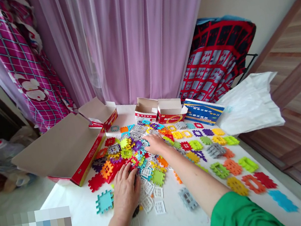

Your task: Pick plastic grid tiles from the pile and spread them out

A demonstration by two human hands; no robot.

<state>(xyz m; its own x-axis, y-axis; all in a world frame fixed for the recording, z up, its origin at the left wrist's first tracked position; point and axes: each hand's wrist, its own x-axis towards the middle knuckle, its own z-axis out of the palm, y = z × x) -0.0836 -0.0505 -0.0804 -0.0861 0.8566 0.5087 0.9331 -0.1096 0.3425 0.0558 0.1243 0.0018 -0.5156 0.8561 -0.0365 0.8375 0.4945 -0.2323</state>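
Observation:
A large heap of colourful plastic interlocking pieces covers the middle of the white table [84, 219]. My left hand [125, 184] lies over the near left side of the heap, fingers spread, beside a red piece [95, 182] and an orange window piece [107, 169]. Farther in, my right hand [154, 144] reaches into the heap with its fingers bent near a small white window piece [145, 142]; its fingertips are partly hidden, so a grip cannot be made out. White window frames [159, 207] lie loose between my forearms. A turquoise piece [104, 201] rests left of my left hand.
An open large box [60, 153] stands at the left, with smaller open boxes [171, 110] and a blue box [204, 110] along the back. Sorted pieces [233, 166] spread over the right side. A white bag [251, 103] sits at the back right.

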